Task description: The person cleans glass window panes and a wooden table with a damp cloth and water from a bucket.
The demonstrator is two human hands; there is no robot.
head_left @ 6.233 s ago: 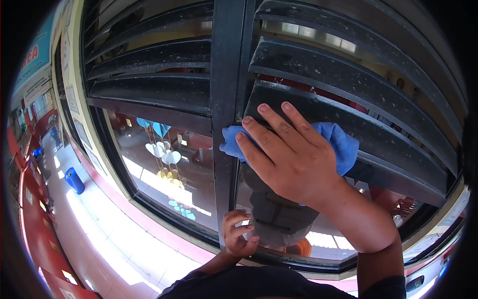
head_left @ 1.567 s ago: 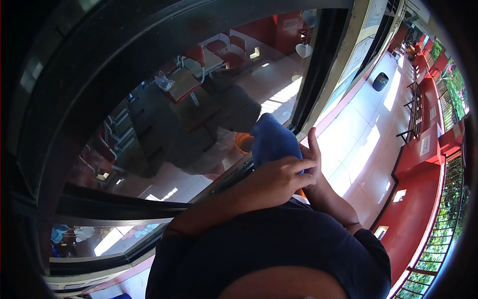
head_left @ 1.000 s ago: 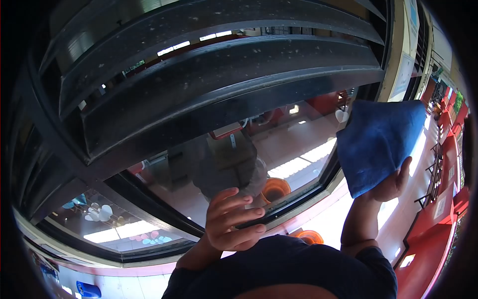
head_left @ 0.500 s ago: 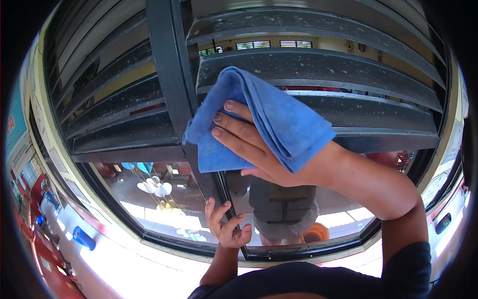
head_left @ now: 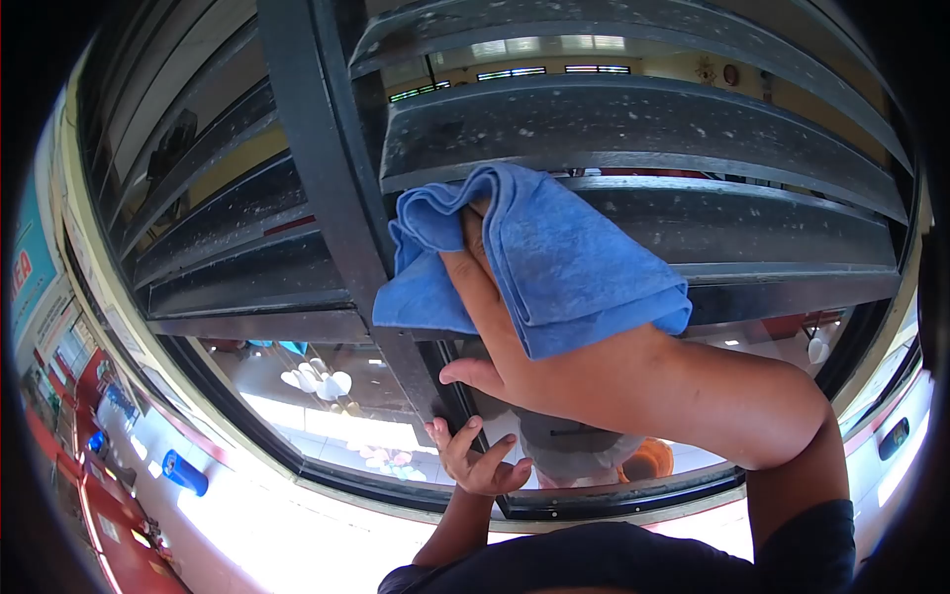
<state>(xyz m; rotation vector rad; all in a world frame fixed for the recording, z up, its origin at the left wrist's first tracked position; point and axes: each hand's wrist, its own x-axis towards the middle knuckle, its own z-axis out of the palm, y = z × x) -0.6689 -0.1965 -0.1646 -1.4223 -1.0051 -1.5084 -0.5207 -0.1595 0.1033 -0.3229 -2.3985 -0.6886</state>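
Observation:
A folded blue cloth [head_left: 584,272] drapes over my right hand [head_left: 490,307], which presses it against the dark slats of a louvered window [head_left: 633,124]. Most of my fingers are tucked under its folds, while the thumb sticks out below. The cloth's left edge overlaps the dark upright bar [head_left: 332,178] between the two louver sections. Lower down, my left hand [head_left: 478,462] is open, its bent fingers apart and nothing in them. Those fingertips are right at the narrow post between the lower glass panes [head_left: 371,431].
Pale spots dot the slats. White heart shapes [head_left: 317,380] and an orange bucket [head_left: 648,461] show in the lower glass. To the left, a blue cylindrical container [head_left: 184,473] is on the bright floor, near red furniture [head_left: 114,530] and a banner [head_left: 32,262].
The cloth and my right hand have shifted slightly right and down along the slats, and the folds now cover more of the fingers. My left hand moved a little right and stays open.

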